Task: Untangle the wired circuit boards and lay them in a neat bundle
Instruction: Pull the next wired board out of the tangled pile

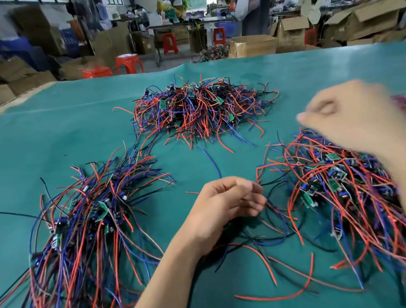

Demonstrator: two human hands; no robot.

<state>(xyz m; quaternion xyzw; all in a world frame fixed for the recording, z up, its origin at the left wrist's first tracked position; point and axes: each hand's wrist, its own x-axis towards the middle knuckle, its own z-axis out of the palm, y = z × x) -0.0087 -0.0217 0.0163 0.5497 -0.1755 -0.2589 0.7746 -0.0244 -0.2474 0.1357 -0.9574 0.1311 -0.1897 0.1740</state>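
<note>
The left hand (230, 206) sits low in the middle of the table, fingers curled, pinching what look like thin wire ends at its fingertips (256, 198); the strands run from there rightward into the tangled pile (338, 189) just beside it. The right hand (348, 118) is raised above that pile's far edge, blurred, fingers bent toward the thumb; whether it pinches a wire I cannot tell.

The tangled pile lies directly to the right of the left hand and under the right hand, so both are close to it, the right hand nearer to its boards and the left to its loose wire tails. Loose wires trail from it toward the person, along the green mat (44, 135).

On the other side of the left hand lies the combed bundle (85, 231), its wires running mostly from far to near, boards gathered at the far end. I judge the next freed board must travel leftward, across the left forearm, and land along that same axis. A third heap (197, 109) sits beyond both hands, well apart.
</note>
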